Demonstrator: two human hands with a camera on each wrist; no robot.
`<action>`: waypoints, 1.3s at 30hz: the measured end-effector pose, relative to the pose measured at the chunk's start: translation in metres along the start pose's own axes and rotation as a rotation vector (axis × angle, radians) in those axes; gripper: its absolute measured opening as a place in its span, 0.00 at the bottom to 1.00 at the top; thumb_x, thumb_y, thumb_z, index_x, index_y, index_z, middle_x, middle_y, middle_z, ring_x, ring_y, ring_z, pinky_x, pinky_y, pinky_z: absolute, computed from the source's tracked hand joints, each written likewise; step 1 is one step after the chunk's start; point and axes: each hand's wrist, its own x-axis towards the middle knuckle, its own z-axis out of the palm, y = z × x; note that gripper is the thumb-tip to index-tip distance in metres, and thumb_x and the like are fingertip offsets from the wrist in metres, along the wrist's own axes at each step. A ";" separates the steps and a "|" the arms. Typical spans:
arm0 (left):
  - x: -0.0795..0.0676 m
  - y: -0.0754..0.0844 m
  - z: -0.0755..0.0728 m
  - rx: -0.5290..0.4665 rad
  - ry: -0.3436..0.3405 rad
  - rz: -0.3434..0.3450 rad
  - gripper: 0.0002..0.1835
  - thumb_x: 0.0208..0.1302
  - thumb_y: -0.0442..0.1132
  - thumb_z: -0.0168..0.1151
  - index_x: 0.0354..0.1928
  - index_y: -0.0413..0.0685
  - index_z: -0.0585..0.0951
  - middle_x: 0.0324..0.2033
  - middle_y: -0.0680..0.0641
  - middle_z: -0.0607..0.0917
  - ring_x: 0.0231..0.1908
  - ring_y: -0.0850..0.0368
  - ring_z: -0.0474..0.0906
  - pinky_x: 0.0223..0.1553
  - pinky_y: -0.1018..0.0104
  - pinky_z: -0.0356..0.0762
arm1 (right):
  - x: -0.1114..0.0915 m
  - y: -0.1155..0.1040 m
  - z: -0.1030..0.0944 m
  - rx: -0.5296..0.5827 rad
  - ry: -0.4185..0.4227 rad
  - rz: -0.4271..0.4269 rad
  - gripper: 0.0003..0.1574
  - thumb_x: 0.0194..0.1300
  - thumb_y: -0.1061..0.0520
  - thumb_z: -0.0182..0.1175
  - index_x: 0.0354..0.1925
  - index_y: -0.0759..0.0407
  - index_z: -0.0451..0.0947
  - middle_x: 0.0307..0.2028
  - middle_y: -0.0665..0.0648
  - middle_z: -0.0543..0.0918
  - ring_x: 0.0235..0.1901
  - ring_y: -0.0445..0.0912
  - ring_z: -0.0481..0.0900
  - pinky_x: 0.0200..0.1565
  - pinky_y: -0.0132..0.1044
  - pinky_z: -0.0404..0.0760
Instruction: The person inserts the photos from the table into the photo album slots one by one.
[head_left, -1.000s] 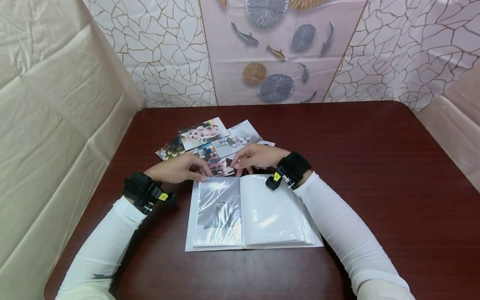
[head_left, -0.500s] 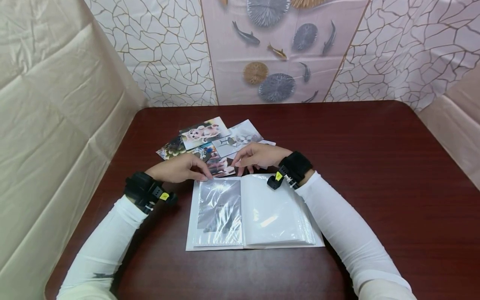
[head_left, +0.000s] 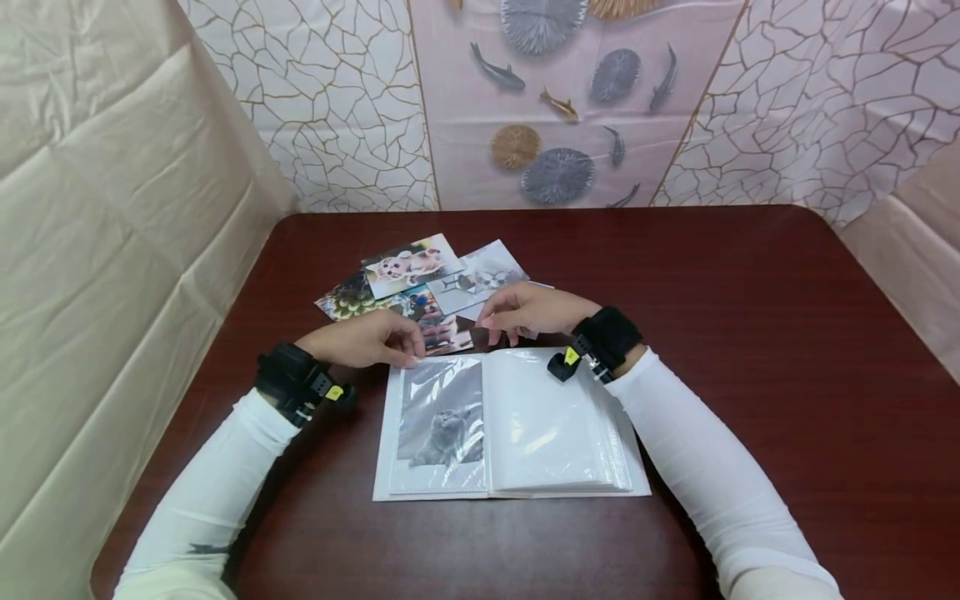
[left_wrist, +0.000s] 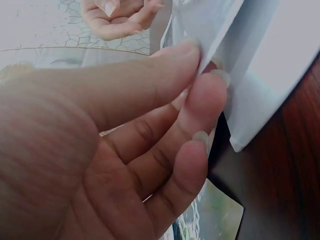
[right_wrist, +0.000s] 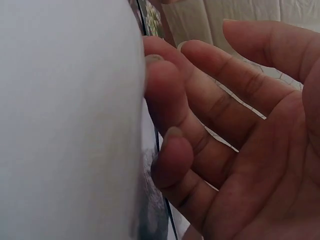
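Observation:
A white photo album (head_left: 551,417) lies spread open on the dark red-brown table. Its left page holds a grey photo (head_left: 446,425) of a furry animal in a glossy clear sleeve. At that page's top left corner is my left hand (head_left: 367,339), thumb and index finger pinching the sleeve page (left_wrist: 220,30), as the left wrist view shows close up. My right hand (head_left: 536,310) hovers by the album's top edge near the spine. Its fingers are loosely bent and the thumb stands apart, with nothing held. A white album page (right_wrist: 70,120) fills the left of the right wrist view.
Several loose photos overlap in a pile just beyond the album, among them a pink animal picture (head_left: 411,267) and a pale one (head_left: 480,277). The table (head_left: 720,333) runs to a patterned backdrop, with a cream cloth (head_left: 135,200) hanging at the left.
My right hand has shifted slightly right, away from the spine. Glare on the left sleeve has lessened, so the animal shows more clearly. The left hand keeps its pinch.

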 end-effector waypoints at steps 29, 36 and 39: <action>-0.014 -0.030 -0.024 0.164 0.331 -0.323 0.09 0.66 0.45 0.60 0.41 0.49 0.81 0.28 0.47 0.81 0.27 0.53 0.77 0.30 0.62 0.78 | -0.041 -0.005 0.012 -0.212 0.114 -0.028 0.19 0.68 0.51 0.57 0.51 0.61 0.79 0.44 0.54 0.81 0.44 0.47 0.75 0.46 0.41 0.76; -0.015 -0.037 -0.030 0.200 0.408 -0.366 0.08 0.64 0.46 0.61 0.39 0.50 0.81 0.25 0.46 0.79 0.25 0.52 0.74 0.27 0.61 0.75 | -0.055 0.003 0.014 -0.270 0.153 -0.039 0.14 0.68 0.52 0.57 0.47 0.56 0.81 0.42 0.52 0.83 0.41 0.45 0.75 0.46 0.40 0.75; -0.013 -0.040 -0.032 0.179 0.423 -0.401 0.08 0.64 0.46 0.61 0.38 0.50 0.81 0.25 0.46 0.79 0.25 0.52 0.74 0.26 0.61 0.75 | -0.062 0.006 0.015 -0.285 0.178 -0.048 0.12 0.68 0.52 0.58 0.46 0.55 0.81 0.41 0.51 0.83 0.39 0.45 0.75 0.44 0.39 0.76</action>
